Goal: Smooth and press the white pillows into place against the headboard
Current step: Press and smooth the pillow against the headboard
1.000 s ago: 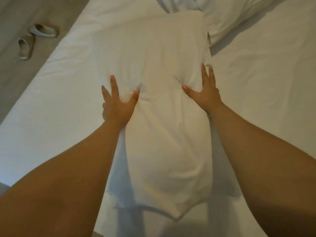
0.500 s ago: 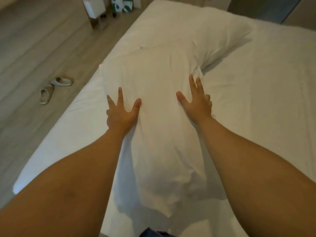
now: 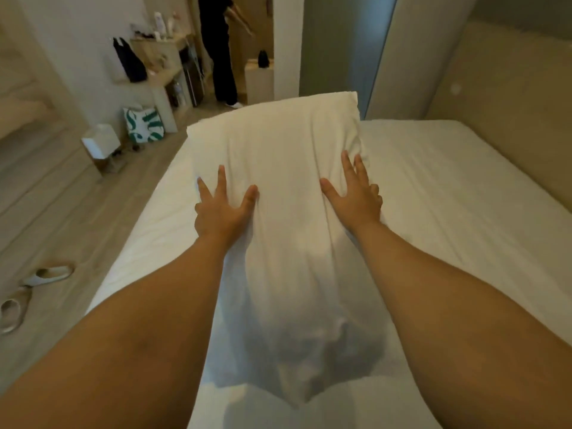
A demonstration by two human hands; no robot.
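Note:
One long white pillow [image 3: 278, 156] points away from me over the white bed [image 3: 448, 187], its far end raised above the mattress and its near end sagging toward me. My left hand [image 3: 221, 209] clamps its left side, fingers spread and thumb pressed into the fabric. On the pillow's right side my right hand [image 3: 356, 196] grips the same way. The beige padded headboard [image 3: 510, 103] runs along the right of the bed, well apart from the pillow. No other pillow shows.
Wooden floor lies left of the bed with two slippers [image 3: 46, 275], a small white box [image 3: 100, 144] and a green-and-white bag [image 3: 144, 123]. A desk with shelves [image 3: 161, 69] stands by the wall. A person in dark clothes [image 3: 219, 51] stands in the doorway beyond.
The pillow's far end has risen off the bed between my hands, and my view has tilted up to show the room and headboard. The second pillow seen behind it earlier is out of sight.

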